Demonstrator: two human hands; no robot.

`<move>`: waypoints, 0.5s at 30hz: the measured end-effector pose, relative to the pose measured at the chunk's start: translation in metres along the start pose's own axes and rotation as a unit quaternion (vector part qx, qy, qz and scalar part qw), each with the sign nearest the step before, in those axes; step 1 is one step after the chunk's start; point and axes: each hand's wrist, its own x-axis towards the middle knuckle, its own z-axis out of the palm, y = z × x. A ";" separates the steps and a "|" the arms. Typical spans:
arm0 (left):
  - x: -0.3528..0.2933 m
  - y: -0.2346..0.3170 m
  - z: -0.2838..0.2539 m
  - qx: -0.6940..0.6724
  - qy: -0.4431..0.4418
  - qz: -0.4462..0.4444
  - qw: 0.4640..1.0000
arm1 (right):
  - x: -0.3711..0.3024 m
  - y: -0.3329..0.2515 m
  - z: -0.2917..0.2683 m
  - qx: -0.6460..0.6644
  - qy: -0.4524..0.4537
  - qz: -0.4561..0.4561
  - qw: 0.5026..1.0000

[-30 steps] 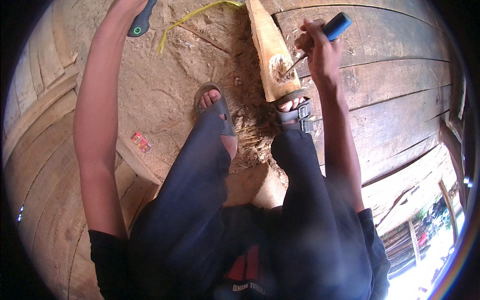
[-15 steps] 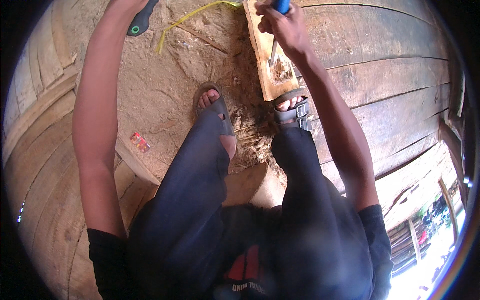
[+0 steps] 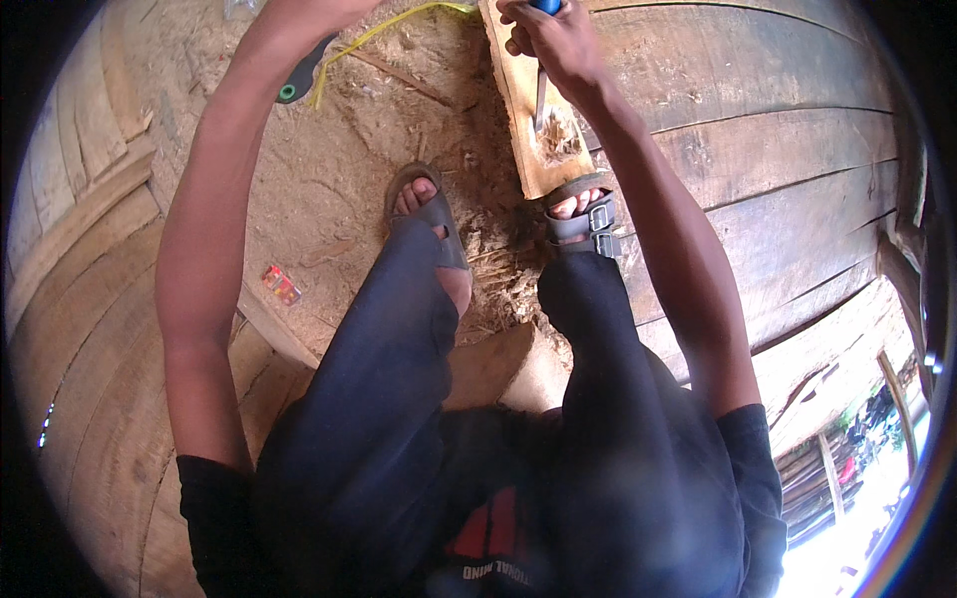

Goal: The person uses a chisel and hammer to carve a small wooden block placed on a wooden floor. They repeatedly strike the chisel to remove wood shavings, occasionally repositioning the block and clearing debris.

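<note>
At the top, my right hand [image 3: 563, 45] is closed round the blue handle of a chisel [image 3: 540, 100]. Its metal blade points down at a rough, splintered hollow [image 3: 560, 140] cut near the end of a pale wooden plank [image 3: 543, 181]. My left hand [image 3: 344, 8] is mostly cut off by the top edge and its fingers are hidden. A black tool handle [image 3: 307, 72] with a green ring at its end sticks out beside that wrist and moves with it; the tool's head is out of view.
My sandalled left foot [image 3: 424, 189] rests on the dirt floor [image 3: 329, 189]; my right foot [image 3: 583, 214] is against the plank's near end. A yellow strap [image 3: 384, 25] and a small red packet [image 3: 282, 284] lie on the ground. Board walls [image 3: 778, 149] rise at right and left.
My left forearm and the black handle have swung to the right, toward the chisel. My right hand and the chisel have shifted only slightly; the blade stays at the hollow.
</note>
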 end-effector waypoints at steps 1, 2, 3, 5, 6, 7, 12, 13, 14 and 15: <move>0.005 -0.009 -0.005 -0.038 0.004 -0.010 0.999 | 0.000 0.000 0.001 -0.001 0.002 0.005 1.000; 0.007 -0.006 -0.005 -0.016 -0.003 -0.011 1.000 | 0.001 0.000 0.000 -0.003 0.006 0.010 1.000; 0.008 0.001 -0.005 0.007 -0.011 -0.012 1.000 | 0.002 0.002 -0.002 -0.010 0.000 0.013 1.000; 0.006 0.018 -0.005 0.175 -0.046 -0.001 0.984 | 0.002 0.008 -0.004 -0.020 -0.014 0.022 0.999; 0.009 0.016 -0.003 0.153 -0.035 -0.007 0.988 | 0.003 0.009 -0.002 -0.013 -0.005 0.016 1.000; 0.015 0.012 -0.002 0.130 -0.023 -0.014 0.991 | 0.005 0.011 0.001 -0.005 0.003 0.011 1.000; 0.033 -0.013 0.003 0.136 -0.030 0.075 0.987 | -0.002 -0.003 -0.001 -0.026 0.003 0.018 0.999; 0.036 -0.016 0.000 0.216 -0.064 0.148 0.963 | 0.000 0.002 -0.002 -0.008 -0.002 0.013 1.000; 0.036 -0.019 0.004 0.186 -0.039 0.163 0.968 | 0.002 0.007 -0.003 0.010 -0.008 0.008 1.000; 0.036 -0.021 0.008 0.156 -0.014 0.180 0.971 | 0.008 0.012 -0.004 0.007 -0.001 0.007 1.000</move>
